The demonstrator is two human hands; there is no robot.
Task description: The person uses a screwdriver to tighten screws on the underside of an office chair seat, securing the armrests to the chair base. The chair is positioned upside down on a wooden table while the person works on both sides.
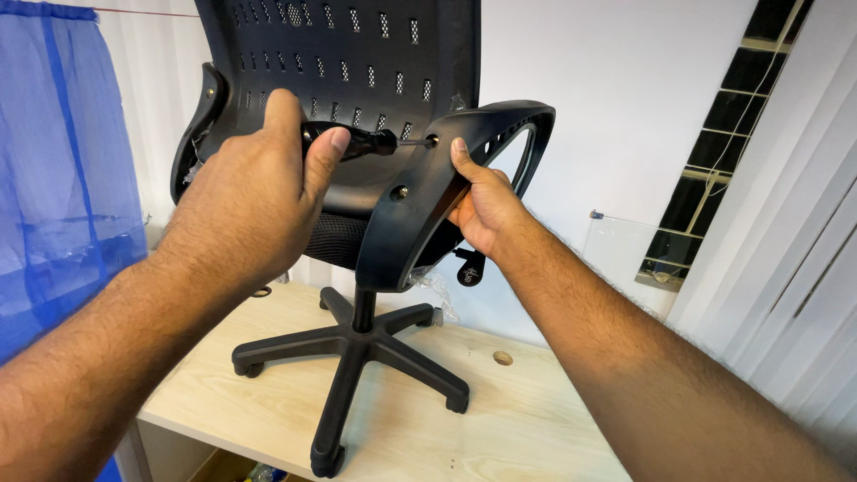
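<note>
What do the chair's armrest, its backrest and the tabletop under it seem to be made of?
Armrest: moulded black plastic, matt, with a soft sheen. Backrest: likely the same hard plastic, perforated, pale mesh showing through the slots. Tabletop: pale wood-grain board, possibly laminate; its streaked grain looks printed.

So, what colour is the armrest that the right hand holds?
Black, like the rest of the chair; the armrest shows best in the head view.

Bright, even daylight fills a sharp picture, with soft shadows, little glare and slight wide-angle stretching at the edges.
</note>
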